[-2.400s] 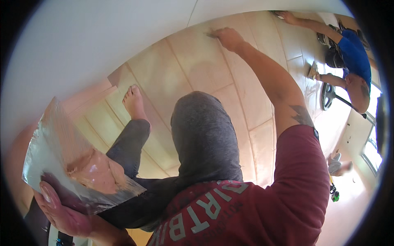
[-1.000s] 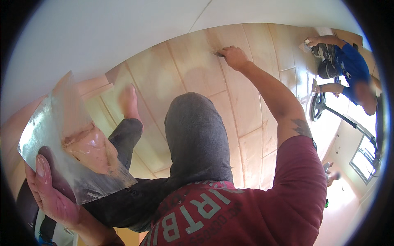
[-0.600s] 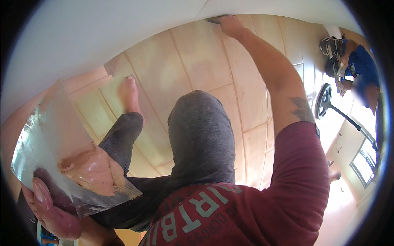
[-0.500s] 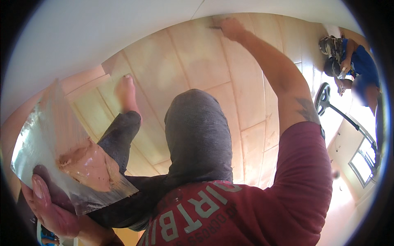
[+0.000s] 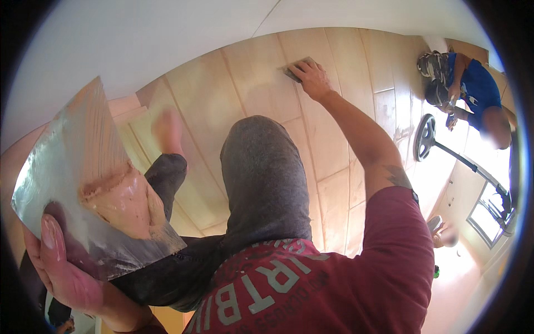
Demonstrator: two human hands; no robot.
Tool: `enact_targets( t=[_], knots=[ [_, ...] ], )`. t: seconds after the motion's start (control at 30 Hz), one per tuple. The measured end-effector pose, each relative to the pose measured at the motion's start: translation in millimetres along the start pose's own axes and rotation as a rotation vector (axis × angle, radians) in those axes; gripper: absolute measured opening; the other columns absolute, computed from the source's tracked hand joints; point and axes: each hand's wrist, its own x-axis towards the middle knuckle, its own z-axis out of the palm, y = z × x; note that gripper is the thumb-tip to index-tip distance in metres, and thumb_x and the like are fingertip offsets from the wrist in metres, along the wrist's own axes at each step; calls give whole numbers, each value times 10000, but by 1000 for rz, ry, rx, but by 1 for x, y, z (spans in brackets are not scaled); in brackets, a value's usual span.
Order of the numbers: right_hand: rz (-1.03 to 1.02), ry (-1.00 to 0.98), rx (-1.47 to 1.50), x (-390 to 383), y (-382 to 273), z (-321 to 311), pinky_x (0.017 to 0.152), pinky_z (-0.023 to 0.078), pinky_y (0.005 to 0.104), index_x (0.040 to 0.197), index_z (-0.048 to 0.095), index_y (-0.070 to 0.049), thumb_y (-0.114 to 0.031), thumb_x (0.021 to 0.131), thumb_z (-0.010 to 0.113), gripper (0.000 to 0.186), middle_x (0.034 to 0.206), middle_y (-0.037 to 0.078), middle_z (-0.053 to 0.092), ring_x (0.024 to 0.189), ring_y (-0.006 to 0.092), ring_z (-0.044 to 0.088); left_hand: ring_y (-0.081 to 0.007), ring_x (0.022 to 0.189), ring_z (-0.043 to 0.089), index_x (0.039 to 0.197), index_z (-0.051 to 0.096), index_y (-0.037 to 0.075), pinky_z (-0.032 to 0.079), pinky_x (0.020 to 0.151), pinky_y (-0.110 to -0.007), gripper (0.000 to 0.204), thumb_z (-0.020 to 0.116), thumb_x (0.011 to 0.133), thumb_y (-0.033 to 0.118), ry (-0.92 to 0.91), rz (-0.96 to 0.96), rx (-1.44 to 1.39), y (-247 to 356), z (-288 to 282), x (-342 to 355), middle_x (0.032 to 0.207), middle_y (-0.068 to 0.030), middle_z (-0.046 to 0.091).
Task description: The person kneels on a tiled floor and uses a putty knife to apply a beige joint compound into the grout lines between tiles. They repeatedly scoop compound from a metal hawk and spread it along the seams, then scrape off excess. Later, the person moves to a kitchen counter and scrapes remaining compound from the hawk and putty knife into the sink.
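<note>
A: How far has the work been carried?

B: Partway, it would seem. The tiles (image 5: 267, 92) toward twelve o'clock are veiled by a cloudy film, and tan lines are seen in the joints (image 5: 235, 83) — whether these are fully packed cannot be told.

A: And what is left?

B: A good lump of paste (image 5: 125, 203) is not yet spread, and the film has not been cleared.

A: Where is the lump kept?

B: On the plate (image 5: 58, 161), at nine o'clock, which is tilted and gripped near its lower-left edge by the left hand (image 5: 72, 273) at eight o'clock.

A: And the right hand (image 5: 313, 79)?

B: At one o'clock — a spreader (image 5: 291, 72) is grasped there, apparently laid against the tiles.

A: How does the paste look?

B: Pinkish tan, glossy and smooth below, roughened along its upper edge. The plate is silvery, streaked with thin smears above the lump.
</note>
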Motion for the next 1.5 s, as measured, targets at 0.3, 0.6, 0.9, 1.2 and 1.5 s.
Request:
enact_targets(
  t=[0.3, 0.6, 0.9, 1.2, 1.5],
  knots=[
    [96, -334, -179, -32, 16, -12, 1087, 438, 482, 1443, 577, -234, -30, 905, 575, 576, 1373, 30, 618, 1278, 291, 552, -200, 1192, 628, 1347, 582, -141, 468, 1071, -313, 393, 600, 1021, 79, -12, -21, 24, -14, -3, 9, 1305, -196, 660],
    [105, -30, -238, 122, 21, 4, 1066, 469, 458, 1382, 648, -226, -102, 959, 541, 454, 1264, 30, 707, 1236, 289, 616, -205, 1173, 648, 1404, 554, -119, 481, 1080, -336, 451, 617, 998, 67, -41, -8, 121, -6, 6, -3, 1297, -191, 667],
    [-41, -279, -109, 60, 18, 12, 1011, 509, 471, 1336, 682, -228, -116, 933, 564, 434, 1271, 87, 708, 1139, 338, 661, -243, 1177, 655, 1331, 579, -159, 492, 1083, -317, 411, 620, 1008, 92, 64, 39, 293, -7, 18, -1, 1308, -236, 646],
    [123, -452, 116, -68, -11, -9, 963, 528, 507, 1290, 687, -151, -69, 911, 571, 405, 1173, 115, 724, 1075, 352, 675, -244, 1213, 644, 1350, 568, -158, 490, 1088, -324, 417, 597, 1007, 78, -209, -59, -53, -5, 9, 21, 1310, -221, 654],
    [136, -59, -12, 62, 9, -12, 959, 520, 484, 1305, 676, -162, -110, 958, 519, 385, 1213, 108, 712, 1136, 323, 655, -250, 1217, 633, 1345, 554, -187, 491, 1094, -325, 436, 577, 1018, 100, 86, 88, 311, 8, 31, -3, 1315, -233, 634]
  ],
)
